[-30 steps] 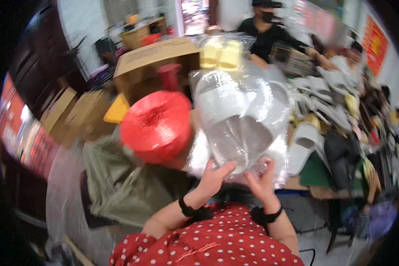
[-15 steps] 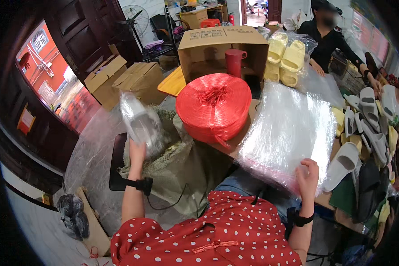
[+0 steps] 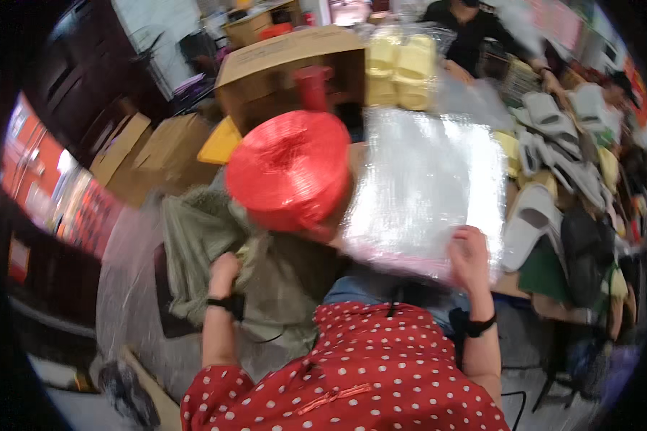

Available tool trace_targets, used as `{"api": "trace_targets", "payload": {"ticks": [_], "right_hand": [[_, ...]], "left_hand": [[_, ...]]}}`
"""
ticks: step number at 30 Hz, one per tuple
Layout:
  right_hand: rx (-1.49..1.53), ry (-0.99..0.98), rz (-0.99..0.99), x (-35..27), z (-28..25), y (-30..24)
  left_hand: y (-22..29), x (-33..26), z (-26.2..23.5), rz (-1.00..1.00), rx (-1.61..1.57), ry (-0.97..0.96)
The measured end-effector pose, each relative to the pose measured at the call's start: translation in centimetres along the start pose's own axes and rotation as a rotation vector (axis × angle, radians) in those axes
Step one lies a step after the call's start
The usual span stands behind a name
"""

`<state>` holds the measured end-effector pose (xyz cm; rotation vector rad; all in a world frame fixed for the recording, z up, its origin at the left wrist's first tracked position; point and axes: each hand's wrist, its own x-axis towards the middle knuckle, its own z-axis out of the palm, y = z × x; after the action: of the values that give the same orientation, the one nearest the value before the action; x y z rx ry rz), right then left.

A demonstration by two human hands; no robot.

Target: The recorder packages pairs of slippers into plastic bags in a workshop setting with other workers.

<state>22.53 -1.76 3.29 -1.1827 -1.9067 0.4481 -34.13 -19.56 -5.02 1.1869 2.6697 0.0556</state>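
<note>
My left hand (image 3: 225, 271) is at the mouth of a green woven sack (image 3: 198, 237), its curled fingers closed on the sack's loose edge. Blur softens their outline. My right hand (image 3: 470, 255) lies over the lower right part of a stack of clear plastic bags (image 3: 417, 179). Its fingers bend down onto the bags near their pinkish edge. Whether they pinch a bag is too smeared to tell. Between the sack and the bags sits a large roll of red plastic twine (image 3: 287, 169).
An open cardboard box (image 3: 266, 65) with a red cup (image 3: 313, 87) stands behind the twine. Yellow slippers (image 3: 401, 68) in clear plastic are beside it. Grey slippers (image 3: 532, 215) pile up at right. A co-worker in black (image 3: 474, 36) reaches toward them. Cartons (image 3: 172, 151) stand at left.
The bagged pale slipper in my left hand is out of sight. That hand has come lower, to the sack, whose edge now spreads higher and leftward. The view has shifted right; my right hand stays at the bags.
</note>
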Motion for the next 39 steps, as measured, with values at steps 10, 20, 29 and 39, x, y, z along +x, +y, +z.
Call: {"api": "trace_targets", "payload": {"ticks": [10, 20, 29, 39], "right_hand": [[-0.016, 0.060, -0.045, -0.3, -0.8, -1.0], [-0.467, 0.830, 0.110, -1.2, -17.1, 4.1], [-0.811, 0.585, 0.923, -2.9, -33.5, 19.9], [-0.526, 1.026, 0.336, -1.6, -28.2, 18.6]], "left_hand": [[25.3, -14.9, -14.2, 1.108, -0.346, 0.285], [37.5, -10.7, -5.5, 1.450, -0.244, 0.161], [37.5, -9.8, -3.3, 1.391, -0.286, 0.124], [37.2, -9.5, -2.3, 1.345, -0.253, 0.110]]}}
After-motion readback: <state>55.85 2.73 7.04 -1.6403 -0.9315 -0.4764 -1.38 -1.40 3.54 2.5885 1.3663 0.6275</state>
